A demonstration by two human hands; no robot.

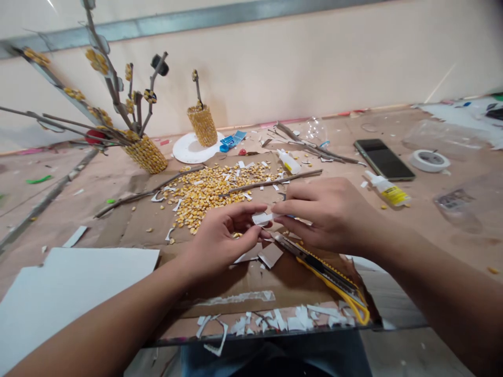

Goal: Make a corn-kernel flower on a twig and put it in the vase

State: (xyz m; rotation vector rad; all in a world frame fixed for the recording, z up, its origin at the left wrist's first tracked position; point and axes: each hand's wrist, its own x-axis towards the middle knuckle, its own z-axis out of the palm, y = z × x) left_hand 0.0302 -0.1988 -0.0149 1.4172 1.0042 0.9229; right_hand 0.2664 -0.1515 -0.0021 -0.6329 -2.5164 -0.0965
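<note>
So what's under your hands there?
Below the left hand and right hand, which pinch a small white piece, lie a yellow utility knife and paper scraps on brown cardboard. The knife's front end is covered by the right hand.

Both hands [271,225] pinch paper scrap [262,218] (corn kernels [208,191] behind).

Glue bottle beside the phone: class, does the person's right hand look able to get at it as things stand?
Probably yes. The glue bottle lies just beyond the right hand with bare table between them, though that hand is pinching a white paper scrap with the left hand.
</note>
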